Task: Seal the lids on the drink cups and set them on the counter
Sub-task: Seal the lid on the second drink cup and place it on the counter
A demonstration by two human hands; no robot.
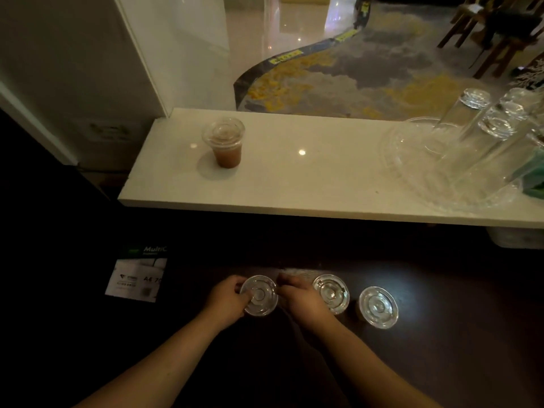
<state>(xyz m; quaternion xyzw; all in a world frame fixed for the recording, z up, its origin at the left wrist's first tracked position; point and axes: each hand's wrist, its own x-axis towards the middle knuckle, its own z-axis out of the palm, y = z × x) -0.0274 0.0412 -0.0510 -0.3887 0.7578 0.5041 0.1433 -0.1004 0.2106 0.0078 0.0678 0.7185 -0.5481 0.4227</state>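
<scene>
Both the left hand (226,300) and the right hand (300,298) grip the rim of a lidded cup (259,295) on the dark table (441,348), cup body hidden; two more lidded cups (331,293) stand beside; a sealed drink (225,142) sits on the white counter (309,178).

Room setting: white wall (73,69) up-left of the hands; glossy floor (294,22), patterned rug (368,75) and wooden chairs (494,33) beyond; lighting dim.
</scene>
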